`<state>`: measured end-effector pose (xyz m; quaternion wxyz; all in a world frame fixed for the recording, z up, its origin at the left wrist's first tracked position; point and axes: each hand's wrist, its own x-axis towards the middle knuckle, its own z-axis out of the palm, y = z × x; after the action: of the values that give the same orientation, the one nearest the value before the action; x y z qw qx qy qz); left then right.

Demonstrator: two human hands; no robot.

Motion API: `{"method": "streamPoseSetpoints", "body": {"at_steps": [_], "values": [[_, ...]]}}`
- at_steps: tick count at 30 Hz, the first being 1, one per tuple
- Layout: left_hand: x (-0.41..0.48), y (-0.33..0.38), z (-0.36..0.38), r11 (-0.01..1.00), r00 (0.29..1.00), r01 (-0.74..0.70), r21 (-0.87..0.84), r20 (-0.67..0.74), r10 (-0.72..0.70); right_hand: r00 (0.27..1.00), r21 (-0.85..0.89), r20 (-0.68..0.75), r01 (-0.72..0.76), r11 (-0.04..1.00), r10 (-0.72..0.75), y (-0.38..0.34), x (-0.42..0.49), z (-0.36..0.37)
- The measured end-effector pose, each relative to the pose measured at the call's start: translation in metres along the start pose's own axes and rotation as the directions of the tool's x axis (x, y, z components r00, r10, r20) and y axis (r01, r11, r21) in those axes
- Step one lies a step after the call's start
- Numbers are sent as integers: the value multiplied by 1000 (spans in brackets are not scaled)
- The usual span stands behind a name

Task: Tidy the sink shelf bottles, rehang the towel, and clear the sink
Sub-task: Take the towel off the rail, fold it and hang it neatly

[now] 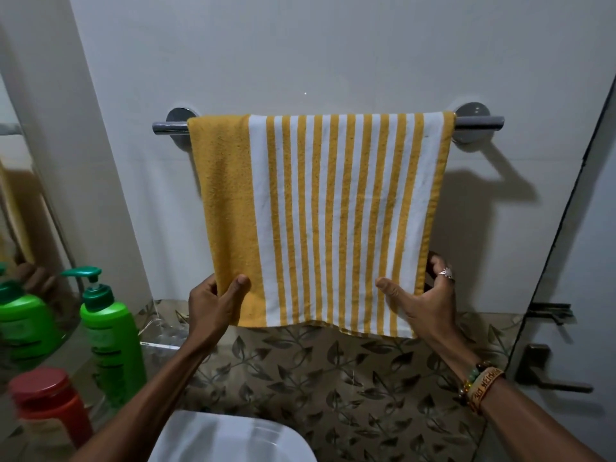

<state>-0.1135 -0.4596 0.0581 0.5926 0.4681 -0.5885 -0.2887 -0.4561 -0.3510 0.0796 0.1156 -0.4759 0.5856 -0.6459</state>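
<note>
Currently towel (pixel 320 221) draped over wall rail (pixel 480 123), hanging flat. Left hand (pixel 213 296) pinches its hem at 7 o'clock, right hand (pixel 420 300) at 5 o'clock, thumbs in front. Likely tugging both corners level to smooth it.

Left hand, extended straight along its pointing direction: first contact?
The left hand pinches the towel at a lower corner; pushed on, it would likely press that cloth into the wall behind, depth unclear.
</note>
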Motion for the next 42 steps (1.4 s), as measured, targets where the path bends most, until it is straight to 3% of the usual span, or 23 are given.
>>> {"method": "streamPoseSetpoints", "body": {"at_steps": [5,13,25,32,42], "values": [[-7,-4,1,999,1000,-1,35,-12,2,995,55,75,64,996,-68,-12,5,-3],[-5,-8,3,995,1000,-20,93,-19,22,996,-211,78,56,976,-40,9,9,-18],[-10,-7,8,974,990,-104,199,-76,121,982,-304,147,157,940,-117,19,15,-25],[-11,-5,2,960,981,-195,199,35,192,970,-288,168,221,932,-179,32,6,-26],[-8,-9,9,998,998,-20,63,63,16,995,-234,35,102,967,-96,44,2,-23]]}}
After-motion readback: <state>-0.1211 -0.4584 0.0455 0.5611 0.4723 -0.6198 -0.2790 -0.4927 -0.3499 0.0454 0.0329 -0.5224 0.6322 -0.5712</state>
